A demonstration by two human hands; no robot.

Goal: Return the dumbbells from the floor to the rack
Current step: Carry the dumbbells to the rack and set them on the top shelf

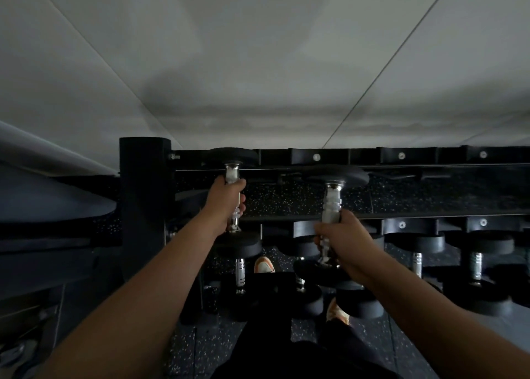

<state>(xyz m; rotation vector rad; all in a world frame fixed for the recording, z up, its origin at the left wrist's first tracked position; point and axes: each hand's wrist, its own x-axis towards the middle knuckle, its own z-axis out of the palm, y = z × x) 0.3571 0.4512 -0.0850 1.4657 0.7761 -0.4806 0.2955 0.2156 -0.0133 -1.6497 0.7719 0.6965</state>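
**Dumbbells held at the top shelf of the rack**

Left hand [226, 202] wrapped tight around the chrome handle of the left dumbbell [233, 155], fingers curled fully over the bar. Far head set against the back rail of the rack [401, 155], near head just below the wrist, at the front rail. Right hand [341, 239] clenched the same way on the handle of the right dumbbell [338, 175], held a little nearer and lower than the left one, far head over the gap between the rails; touching the rack or not, cannot tell. Both bars pointing away from the body, side by side and apart. Lower shelf carrying a row of stored dumbbells [476, 261], heads black, handles silver. Orange shoes [263, 265] on speckled black floor [195, 350] beneath. Pale wall [258, 49] behind the rack. Scene dim.
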